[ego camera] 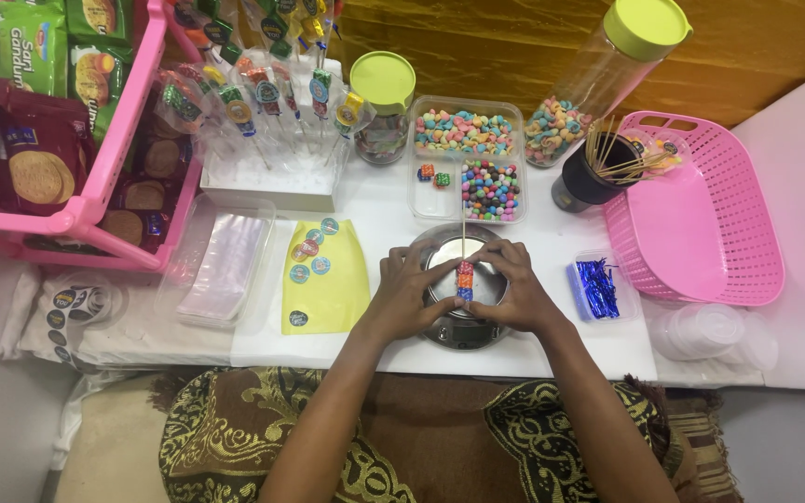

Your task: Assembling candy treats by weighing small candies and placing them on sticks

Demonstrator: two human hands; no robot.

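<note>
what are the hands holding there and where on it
Both hands, left hand and right hand, hold a thin wooden skewer by its lower part, fingers pinched around the coloured candy cubes threaded there.

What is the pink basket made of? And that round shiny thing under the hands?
The pink basket looks like moulded plastic: one bright colour, with a grid of small holes in its walls. The round dish under the left hand and right hand seems to be polished metal, since it is silvery and reflective.

pink basket (701,233), yellow sheet (328,279), blue ties (598,287)
</note>
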